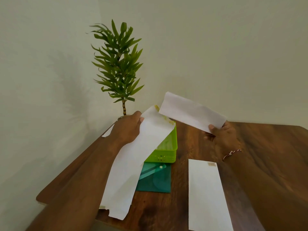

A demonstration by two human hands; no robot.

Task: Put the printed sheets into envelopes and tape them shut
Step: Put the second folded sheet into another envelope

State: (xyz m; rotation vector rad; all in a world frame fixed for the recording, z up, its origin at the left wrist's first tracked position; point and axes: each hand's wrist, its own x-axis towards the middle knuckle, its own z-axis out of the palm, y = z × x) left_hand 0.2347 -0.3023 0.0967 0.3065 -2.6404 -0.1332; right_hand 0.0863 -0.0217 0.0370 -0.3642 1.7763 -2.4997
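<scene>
My left hand [128, 129] grips a long white envelope [133, 160] by its upper left edge and holds it above the table, its open mouth with a yellowish glue strip pointing up and away. My right hand [221, 137] pinches the near corner of a folded white sheet [190, 112]. The sheet's far end hangs just over the envelope's mouth; I cannot tell whether they touch. A second white envelope [206, 195] lies flat on the table [266, 147] at the right, with a small piece of tape near its top.
A lime green plastic basket [168, 150] stands behind the raised envelope, on a dark green plastic folder [156, 180]. A potted green plant [118, 67] stands at the table's far corner against the wall. Another white paper [108, 130] pokes out behind my left wrist.
</scene>
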